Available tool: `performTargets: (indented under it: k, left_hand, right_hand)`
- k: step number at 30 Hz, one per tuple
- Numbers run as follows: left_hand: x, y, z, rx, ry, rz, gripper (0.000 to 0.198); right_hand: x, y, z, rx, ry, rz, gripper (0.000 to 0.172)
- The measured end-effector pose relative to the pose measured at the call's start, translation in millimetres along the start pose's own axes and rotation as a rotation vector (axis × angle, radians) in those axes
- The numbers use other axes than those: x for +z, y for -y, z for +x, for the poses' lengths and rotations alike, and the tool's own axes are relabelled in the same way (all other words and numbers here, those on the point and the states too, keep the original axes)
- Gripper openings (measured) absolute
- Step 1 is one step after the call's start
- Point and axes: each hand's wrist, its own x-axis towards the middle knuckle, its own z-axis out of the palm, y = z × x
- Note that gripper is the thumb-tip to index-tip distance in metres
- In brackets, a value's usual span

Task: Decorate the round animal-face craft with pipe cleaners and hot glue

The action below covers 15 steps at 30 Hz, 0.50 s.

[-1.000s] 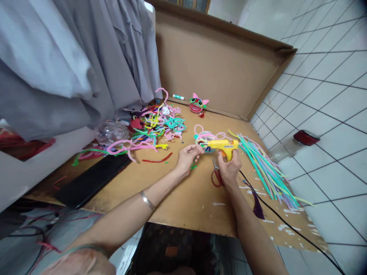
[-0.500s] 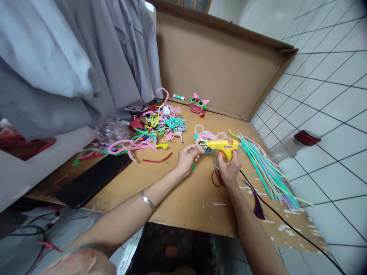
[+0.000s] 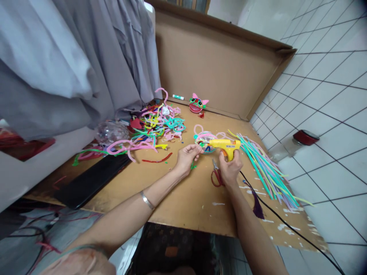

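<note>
My right hand (image 3: 231, 169) grips a yellow hot glue gun (image 3: 226, 144), its nozzle pointing left toward my other hand's fingertips. My left hand (image 3: 187, 158) is closed in a pinch at the nozzle. A bit of green shows by those fingertips, but what they hold is too small to make out. Just behind the hands lies a round craft piece with pink pipe cleaner loops (image 3: 198, 130), partly hidden by the gun. Scissors with red handles (image 3: 216, 178) lie on the table beside my right wrist.
Straight pipe cleaners (image 3: 265, 168) lie in a bundle at right, near a purple tassel (image 3: 258, 206) and the black cord (image 3: 282, 219). A tangled pipe cleaner heap (image 3: 160, 122) and a black phone-like slab (image 3: 93, 183) are left. A cat-like face (image 3: 196, 104) sits by the cardboard wall (image 3: 206, 65).
The glue gun and my right hand have shifted slightly to the right, drawing the nozzle back a little from my left fingertips. My left hand stays nearly still.
</note>
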Motion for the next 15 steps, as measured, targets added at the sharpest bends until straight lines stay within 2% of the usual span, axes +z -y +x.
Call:
performTargets:
  k: [8,15]
  left_hand:
    - [0.0,0.5,0.4,0.001,0.0,-0.006,0.039]
    - [-0.4,1.0,0.5,-0.002,0.002,0.008,0.039]
  right_hand:
    - [-0.5,1.4,-2.8,-0.022,0.044,0.0,0.02]
    - [1.6,0.9,-1.5,0.035,-0.017,-0.018,0.022]
